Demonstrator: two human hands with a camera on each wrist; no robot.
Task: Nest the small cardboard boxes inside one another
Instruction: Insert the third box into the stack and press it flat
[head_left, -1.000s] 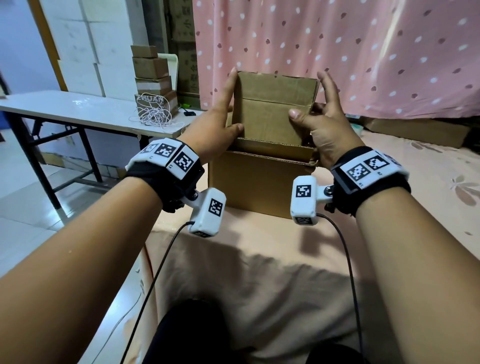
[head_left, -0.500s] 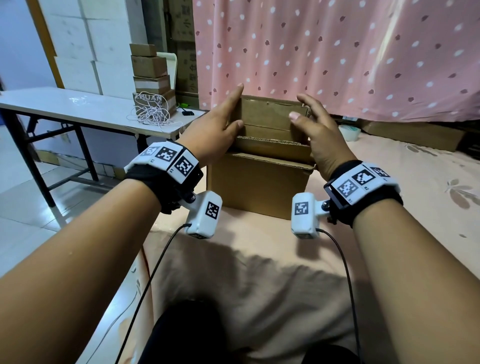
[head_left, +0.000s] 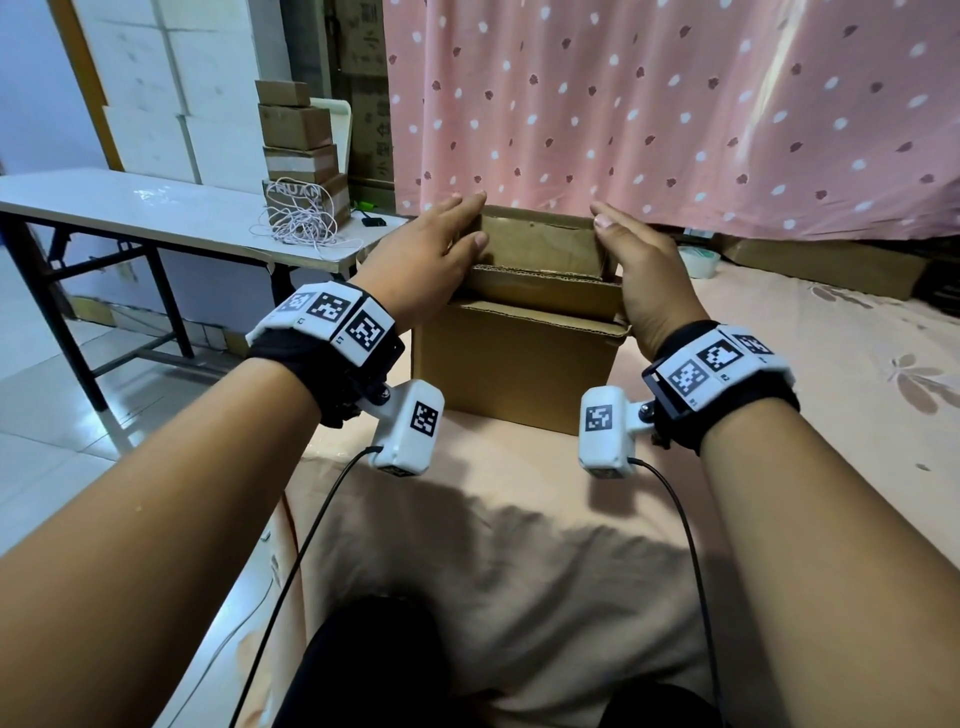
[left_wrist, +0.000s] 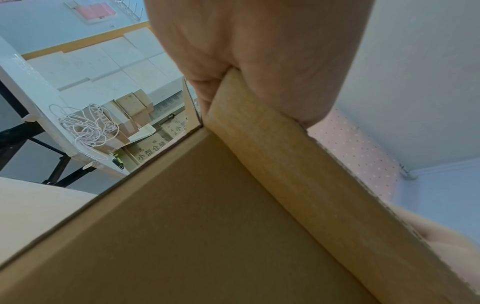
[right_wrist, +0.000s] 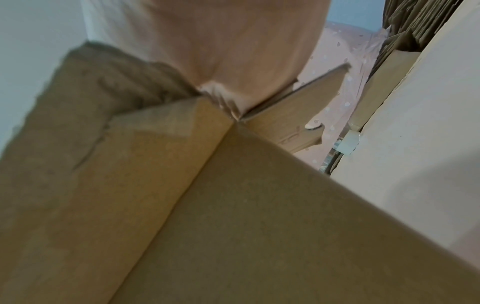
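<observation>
On the bed's peach cloth stands a large brown cardboard box (head_left: 519, 374). A middle box's rim (head_left: 540, 291) shows inside it, and a smaller open box (head_left: 540, 241) sits inside that, its top sticking out above both. My left hand (head_left: 457, 228) lies with straight fingers along the small box's left wall, thumb at its front corner. My right hand (head_left: 618, 244) presses flat against its right wall, thumb on the top corner. In the left wrist view the palm (left_wrist: 259, 51) bears on a cardboard edge (left_wrist: 272, 154). The right wrist view shows the right palm (right_wrist: 221, 41) on a box corner (right_wrist: 215, 115).
A white table (head_left: 130, 208) at left carries a stack of small boxes (head_left: 298, 135) and a tangle of white cord (head_left: 301, 223). A pink dotted curtain (head_left: 675, 104) hangs behind. Flat cardboard (head_left: 821, 265) and a tape roll (head_left: 698, 260) lie at the back right.
The small box, held high between both hands a second ago, has gone down into the bigger boxes. Both hands came down with it and now lie lower on its walls.
</observation>
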